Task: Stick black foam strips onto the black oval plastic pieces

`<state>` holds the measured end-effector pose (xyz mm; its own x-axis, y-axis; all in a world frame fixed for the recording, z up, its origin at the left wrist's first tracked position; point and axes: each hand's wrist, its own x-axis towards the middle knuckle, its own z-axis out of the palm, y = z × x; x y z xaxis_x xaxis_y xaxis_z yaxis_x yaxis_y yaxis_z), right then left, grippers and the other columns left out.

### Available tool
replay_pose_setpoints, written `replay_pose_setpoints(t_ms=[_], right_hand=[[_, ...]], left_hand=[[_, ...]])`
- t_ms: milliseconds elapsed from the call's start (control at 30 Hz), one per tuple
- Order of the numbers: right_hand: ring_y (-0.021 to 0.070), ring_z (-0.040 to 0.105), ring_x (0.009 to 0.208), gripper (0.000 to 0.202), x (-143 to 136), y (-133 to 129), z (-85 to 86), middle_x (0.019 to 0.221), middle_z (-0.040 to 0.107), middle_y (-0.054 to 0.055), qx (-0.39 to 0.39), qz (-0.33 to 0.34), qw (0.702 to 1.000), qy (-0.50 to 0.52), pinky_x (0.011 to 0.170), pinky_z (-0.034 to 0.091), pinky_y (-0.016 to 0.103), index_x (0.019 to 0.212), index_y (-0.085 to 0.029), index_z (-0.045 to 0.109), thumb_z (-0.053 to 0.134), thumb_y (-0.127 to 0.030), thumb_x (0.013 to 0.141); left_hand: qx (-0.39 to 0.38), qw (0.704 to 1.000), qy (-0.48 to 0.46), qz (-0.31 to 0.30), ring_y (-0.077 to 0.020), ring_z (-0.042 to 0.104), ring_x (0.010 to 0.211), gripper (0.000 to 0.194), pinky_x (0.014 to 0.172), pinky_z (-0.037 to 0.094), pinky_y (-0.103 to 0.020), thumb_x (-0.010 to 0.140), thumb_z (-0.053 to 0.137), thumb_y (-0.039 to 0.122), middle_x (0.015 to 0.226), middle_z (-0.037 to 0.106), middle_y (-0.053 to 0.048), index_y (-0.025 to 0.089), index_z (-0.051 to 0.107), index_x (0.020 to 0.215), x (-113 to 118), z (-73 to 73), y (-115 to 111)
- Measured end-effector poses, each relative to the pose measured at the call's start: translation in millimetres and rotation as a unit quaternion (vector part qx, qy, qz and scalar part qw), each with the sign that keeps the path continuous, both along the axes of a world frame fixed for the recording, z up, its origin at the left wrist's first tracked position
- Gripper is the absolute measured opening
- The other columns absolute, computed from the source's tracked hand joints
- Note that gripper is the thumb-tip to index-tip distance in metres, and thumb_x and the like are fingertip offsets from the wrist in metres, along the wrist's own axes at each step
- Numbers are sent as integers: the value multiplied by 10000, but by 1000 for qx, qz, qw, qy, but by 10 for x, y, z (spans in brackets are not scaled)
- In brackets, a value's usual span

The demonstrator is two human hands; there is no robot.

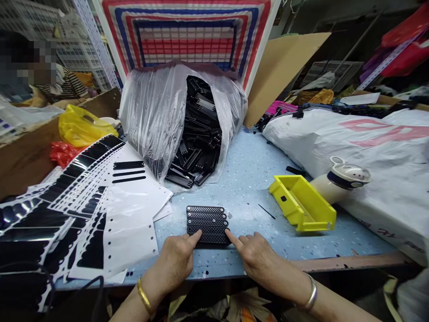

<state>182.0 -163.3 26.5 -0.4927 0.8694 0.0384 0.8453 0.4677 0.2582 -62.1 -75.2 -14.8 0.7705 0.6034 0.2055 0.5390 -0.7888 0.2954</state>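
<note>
Spreading across the head view: a pale blue, speckled table (248,179), with a worn brown strip (355,263) along part of its near edge.
Room behind: a cardboard sheet (288,67) leaning beside a red, white and blue striped lining (250,27); at far left, another person in a striped top (69,85).
Sheets at left: overlapping white sheets (130,223) with black shapes, and beyond them a yellow plastic bag (80,127) next to a red one (65,154).
Clear plastic bag (150,120): slumped at the back of the table, its torn opening showing a jumble of black parts (201,120).
Yellow bin (288,205): on the right, beside a pale bottle (326,190) that leans on a white sack (308,134) with red print.
Black textured strips (207,220): lined up side by side on the table near the front edge, between the hands.
Left hand (176,255): index fingertip touching the nearest strips toward their left side, other fingers curled — whether these grip anything, I cannot tell.
Right hand (256,255): index fingertip against the strips' right end, remaining fingers bent — their grip, too, I cannot tell.
</note>
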Motion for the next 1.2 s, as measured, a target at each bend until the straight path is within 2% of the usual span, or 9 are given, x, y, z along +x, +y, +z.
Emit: replay_pose_setpoints(t_ms=[133,233,400,500,667,900,1033,1200], right_hand=[[199,588,624,730,57,-24,-88,779,658,72,-23,-17,999,19,640,433,333,1401,-26,437,446,42,675],[211,618,660,696,92,2,-142,835,694,94,-44,-40,994,87,645,464,332,1399,-63,471,415,42,713],[196,674,688,663,128,75,-87,790,730,70,-122,-69,973,185,655,499,282,1379,-117,538,365,46,760],[192,681,672,636,169,98,-102,780,738,56,-135,-78,965,213,649,520,280,1366,-135,561,373,25,780],[208,686,888,459,235,128,-152,1006,742,99,-86,-80,965,233,823,539,324,1272,-161,639,391,-66,898],[198,617,652,652,182,52,-90,807,690,80,-50,-21,990,131,636,511,312,1366,-108,543,389,42,750],[179,628,673,599,192,31,-136,830,694,69,-26,-18,983,180,663,535,297,1341,-136,561,372,38,800],[195,682,868,476,245,60,-256,984,725,82,10,-33,964,264,802,578,336,1319,-167,573,335,-58,921]], left_hand=[[-11,1000,-4,1,-263,713,655,586,594,608,-405,763,377,-29,787,737,-100,89,593,1296,-9,-4,-2],[-19,1000,-3,-1,-262,716,679,576,612,611,-405,776,374,-24,800,737,-103,85,583,1302,-17,13,-4],[-33,999,4,-2,-249,710,682,579,623,610,-397,792,354,-28,791,733,-102,87,566,1319,-28,33,3],[-31,999,9,1,-256,704,665,567,609,608,-412,806,350,-17,789,731,-107,73,555,1326,-36,33,3],[-34,999,7,-3,-253,707,697,572,645,607,-413,811,348,-20,796,729,-112,62,525,1349,-55,-6,-2],[-38,999,-24,-1,-201,677,674,587,648,586,-337,813,392,-2,787,712,-69,143,517,1368,-91,-86,10],[-45,999,-26,2,-201,673,678,588,645,578,-329,814,403,5,784,704,-63,154,516,1372,-90,-89,13],[-45,999,-22,1,-202,676,689,583,668,580,-338,817,405,4,784,705,-63,155,522,1367,-88,-97,15]])
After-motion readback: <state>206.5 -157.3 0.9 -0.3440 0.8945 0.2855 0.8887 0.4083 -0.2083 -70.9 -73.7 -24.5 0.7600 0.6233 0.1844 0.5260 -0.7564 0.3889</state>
